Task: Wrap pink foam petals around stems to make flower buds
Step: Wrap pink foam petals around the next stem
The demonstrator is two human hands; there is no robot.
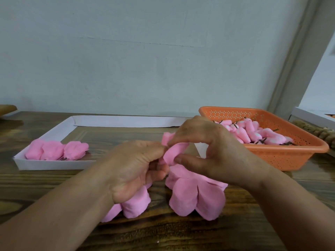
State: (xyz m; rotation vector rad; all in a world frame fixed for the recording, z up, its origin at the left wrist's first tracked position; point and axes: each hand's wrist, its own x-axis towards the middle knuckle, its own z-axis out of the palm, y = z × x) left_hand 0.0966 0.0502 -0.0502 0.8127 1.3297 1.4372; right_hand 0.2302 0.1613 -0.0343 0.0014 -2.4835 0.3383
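Head view, single frame. Light soft, even, moderately bright, daylight-like; brightest patch at the right edge of the frame. No glare or blown highlights. Shadows faint and diffuse under the left hand [134,169] and right hand [213,151] on the table [54,187]. Strong wide-angle distortion: table edge bows and the door frame [293,69] at upper right leans. Overall slightly soft; mild blur on hands and lower corners.

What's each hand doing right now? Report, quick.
Left hand: grips the pink petal being rolled.
Right hand: pinches the same petal.
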